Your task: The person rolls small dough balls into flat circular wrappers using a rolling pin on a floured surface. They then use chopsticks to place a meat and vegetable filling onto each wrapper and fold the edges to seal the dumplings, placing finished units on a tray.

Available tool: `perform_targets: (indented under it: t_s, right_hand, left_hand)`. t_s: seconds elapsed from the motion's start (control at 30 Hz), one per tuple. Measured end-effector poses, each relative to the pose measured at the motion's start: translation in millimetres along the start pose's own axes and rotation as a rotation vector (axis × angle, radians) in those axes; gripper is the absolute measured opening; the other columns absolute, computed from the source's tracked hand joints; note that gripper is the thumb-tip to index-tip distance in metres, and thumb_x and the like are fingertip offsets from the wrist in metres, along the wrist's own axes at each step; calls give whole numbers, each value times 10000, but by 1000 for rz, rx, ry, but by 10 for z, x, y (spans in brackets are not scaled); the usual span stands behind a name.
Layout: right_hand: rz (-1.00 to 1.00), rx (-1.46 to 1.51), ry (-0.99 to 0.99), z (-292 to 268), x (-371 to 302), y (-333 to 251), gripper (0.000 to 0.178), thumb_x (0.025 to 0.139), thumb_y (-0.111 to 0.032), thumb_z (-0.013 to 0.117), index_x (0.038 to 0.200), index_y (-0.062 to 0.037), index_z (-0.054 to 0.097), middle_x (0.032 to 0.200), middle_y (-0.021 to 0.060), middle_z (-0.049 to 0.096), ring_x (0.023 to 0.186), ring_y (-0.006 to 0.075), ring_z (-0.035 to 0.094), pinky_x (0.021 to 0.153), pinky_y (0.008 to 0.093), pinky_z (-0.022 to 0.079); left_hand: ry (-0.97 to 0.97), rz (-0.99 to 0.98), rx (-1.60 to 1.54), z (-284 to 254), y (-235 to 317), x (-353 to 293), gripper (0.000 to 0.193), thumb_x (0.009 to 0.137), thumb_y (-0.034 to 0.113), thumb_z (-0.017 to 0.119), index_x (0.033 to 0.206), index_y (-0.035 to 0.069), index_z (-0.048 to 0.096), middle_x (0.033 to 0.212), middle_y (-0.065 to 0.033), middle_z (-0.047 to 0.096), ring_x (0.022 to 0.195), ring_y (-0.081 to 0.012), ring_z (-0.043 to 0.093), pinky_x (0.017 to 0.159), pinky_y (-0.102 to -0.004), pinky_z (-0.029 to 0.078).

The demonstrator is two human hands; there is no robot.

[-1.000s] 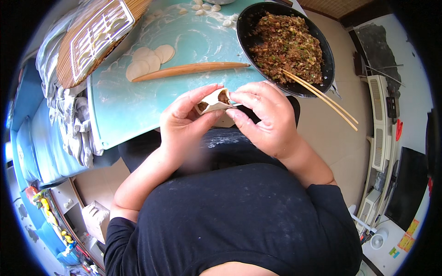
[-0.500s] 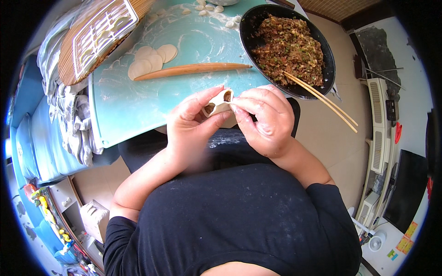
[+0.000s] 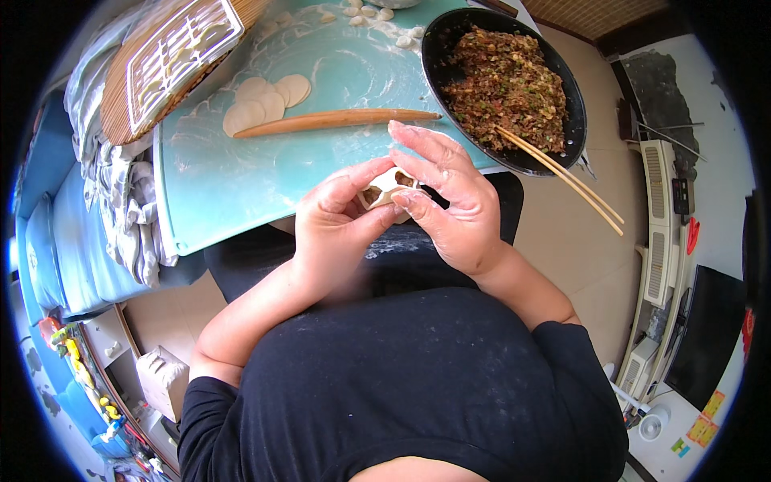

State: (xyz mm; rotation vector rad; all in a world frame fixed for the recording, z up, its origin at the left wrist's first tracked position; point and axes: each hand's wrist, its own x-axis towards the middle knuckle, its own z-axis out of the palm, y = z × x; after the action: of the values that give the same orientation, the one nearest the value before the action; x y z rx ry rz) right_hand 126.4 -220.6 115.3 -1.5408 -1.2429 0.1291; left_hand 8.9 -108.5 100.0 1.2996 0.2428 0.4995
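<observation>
Between my two hands is a dumpling [image 3: 389, 189], its white wrapper pinched together in the middle, with brown filling showing at both open ends. My left hand [image 3: 341, 207] grips it between thumb and fingers from the left. On the right side, my right hand [image 3: 451, 197] has its thumb and a finger on the wrapper's edge while its upper fingers are raised and spread. Flour whitens the fingertips. Beyond the hands a wooden rolling pin [image 3: 337, 120] lies across the mat, its left end against several round dough wrappers [image 3: 265, 103].
A black pan [image 3: 434, 76] of minced filling [image 3: 514, 88] stands at the far right, with chopsticks [image 3: 562, 173] jutting over its near rim. Dough pieces [image 3: 385, 14] lie at the back of the floury turquoise mat [image 3: 209, 193]. A round woven tray [image 3: 120, 104] carries a white rack at far left.
My right hand's upper fingers have lifted and spread from their curled pinch. The dumpling has shifted slightly down and remains between both hands.
</observation>
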Motion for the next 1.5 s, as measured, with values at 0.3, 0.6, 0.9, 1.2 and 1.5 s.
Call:
perform_targets:
  t_s: [0.3,0.6,0.9,1.2,1.5]
  right_hand:
    - [-79,-100,19,13,-2,3,270,773,-58,631,1043,-48,647,1188,102,594,1131,311,526,936,391,383]
    - [-190,-382,0,-39,-23,-11,238,786,-87,615,1018,-47,654,1164,95,607,1123,288,531,909,391,380]
    - [-168,-241,-65,-60,58,15,255,764,-111,631,1005,-33,657,1202,103,582,1117,304,520,929,416,377]
    - [-283,-324,-41,-101,93,-13,213,716,-83,645,924,-65,682,1067,68,647,976,273,579,867,397,402]
    - [-340,-345,40,-93,38,-2,192,699,-61,645,890,-63,668,958,61,654,895,249,588,807,385,440]
  left_hand:
    - [25,12,20,7,-27,2,398,771,-36,675,1154,-6,572,1015,-41,590,860,-77,573,720,-217,488]
    - [-26,-6,52,-11,-28,-6,402,769,-13,688,1156,-3,575,989,-43,596,861,-71,572,719,-217,485]
    - [-33,-52,80,-30,-33,-5,366,774,4,684,1128,9,592,922,-44,597,794,-77,577,675,-221,479]
    - [-74,-44,168,-40,-1,23,353,770,17,691,1111,12,599,863,-40,599,765,-72,572,671,-222,475]
    - [-83,-160,-216,47,81,44,398,793,-29,650,1163,-41,504,983,-60,606,883,-105,594,778,-242,494]
